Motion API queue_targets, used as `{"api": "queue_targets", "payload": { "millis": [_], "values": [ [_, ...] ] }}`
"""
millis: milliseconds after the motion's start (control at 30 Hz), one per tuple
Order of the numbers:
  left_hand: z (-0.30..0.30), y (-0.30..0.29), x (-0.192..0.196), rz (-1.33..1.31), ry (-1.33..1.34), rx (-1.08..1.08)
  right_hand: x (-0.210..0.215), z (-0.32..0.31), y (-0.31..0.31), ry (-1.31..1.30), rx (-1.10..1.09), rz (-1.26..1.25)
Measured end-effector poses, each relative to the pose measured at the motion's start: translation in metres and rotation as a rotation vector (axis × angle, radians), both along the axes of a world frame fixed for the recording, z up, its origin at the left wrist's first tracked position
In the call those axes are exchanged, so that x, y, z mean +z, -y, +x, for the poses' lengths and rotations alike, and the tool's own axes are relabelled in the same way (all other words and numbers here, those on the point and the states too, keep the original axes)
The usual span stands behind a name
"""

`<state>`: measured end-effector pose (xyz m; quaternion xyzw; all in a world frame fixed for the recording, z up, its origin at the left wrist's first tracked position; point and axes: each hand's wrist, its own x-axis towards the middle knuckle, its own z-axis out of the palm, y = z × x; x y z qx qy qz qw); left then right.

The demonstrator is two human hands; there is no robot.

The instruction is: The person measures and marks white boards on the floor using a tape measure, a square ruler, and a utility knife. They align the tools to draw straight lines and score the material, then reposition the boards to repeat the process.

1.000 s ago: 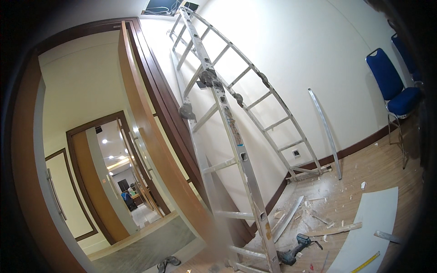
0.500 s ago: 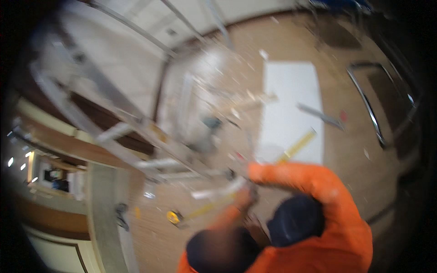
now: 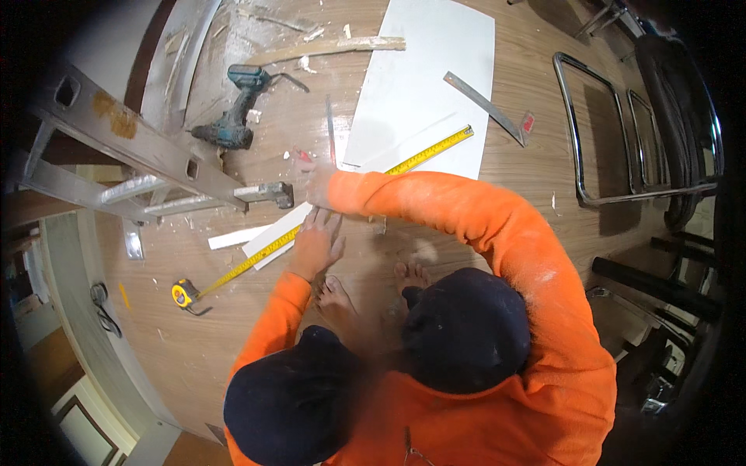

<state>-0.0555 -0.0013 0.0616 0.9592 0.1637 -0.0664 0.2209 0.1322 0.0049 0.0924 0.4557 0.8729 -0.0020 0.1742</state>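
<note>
My left hand point(image 3: 317, 242) lies with outstretched fingers on the yellow tape blade point(image 3: 260, 259), over a narrow white strip point(image 3: 278, 234) on the floor. The tape measure's yellow and black case point(image 3: 183, 294) rests at the left end of the blade. My right hand point(image 3: 317, 185), blurred, is just beyond the left one, with its forearm crossing over the blade. A small red thing point(image 3: 304, 156) is at its fingertips; whether it is held I cannot tell. Past my sleeve, the blade's free end point(image 3: 458, 137) lies over a large white sheet point(image 3: 423, 70).
An aluminium ladder point(image 3: 140, 132) stands at the left. Beyond my hands lie a teal cordless drill point(image 3: 235, 113), a thin stick point(image 3: 330, 128) and a wooden strip point(image 3: 334, 49). A metal square point(image 3: 486, 105) rests partly on the sheet. Chrome-framed chairs point(image 3: 575, 140) are at the right.
My view has shifted, so the scene sits farther up and left, and the picture is sharper. My hands remain beside the tape blade.
</note>
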Motion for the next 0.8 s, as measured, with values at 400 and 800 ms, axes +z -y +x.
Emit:
{"api": "queue_targets", "payload": {
  "millis": [400, 800],
  "values": [
    [0.003, -0.003, -0.003, 0.024, 0.017, 0.001, -0.032, 0.009, -0.022, -0.041, 0.013, -0.058],
    [-0.002, -0.003, -0.004, -0.024, 0.03, 0.037, 0.034, 0.124, -0.025, -0.109, -0.544, 0.427]
  ]
}}
